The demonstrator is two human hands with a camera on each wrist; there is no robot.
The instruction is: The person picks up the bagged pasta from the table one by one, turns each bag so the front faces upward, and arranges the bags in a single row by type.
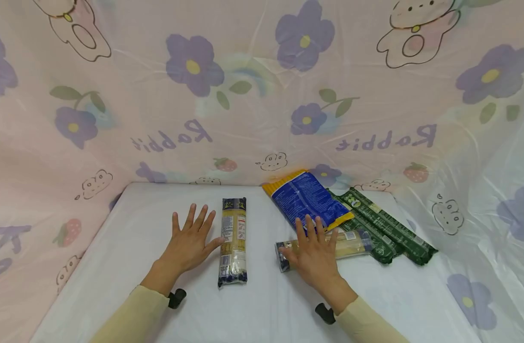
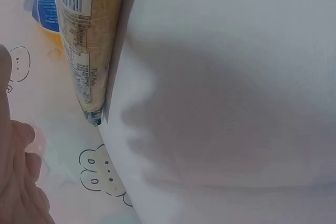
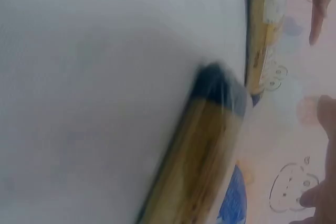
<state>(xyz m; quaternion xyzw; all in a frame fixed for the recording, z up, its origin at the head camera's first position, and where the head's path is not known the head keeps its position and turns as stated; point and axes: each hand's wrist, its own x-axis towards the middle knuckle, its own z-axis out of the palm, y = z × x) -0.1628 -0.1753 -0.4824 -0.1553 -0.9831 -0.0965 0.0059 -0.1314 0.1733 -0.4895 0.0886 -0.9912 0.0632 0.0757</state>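
My left hand is spread with straight fingers over the white table, its thumb tip right at the left edge of a clear pack of pale dried noodles with dark blue ends. That pack lies lengthwise, pointing away from me. My right hand, fingers also spread, overlaps a second such noodle pack lying crosswise and hides its middle. In the right wrist view this second pack is blurred, with the hand apart at the right edge. Neither hand grips anything.
Behind the right hand lies a blue packet with yellow ends, partly over two long dark green packs. The white table meets a pink printed cloth hanging at the back and sides.
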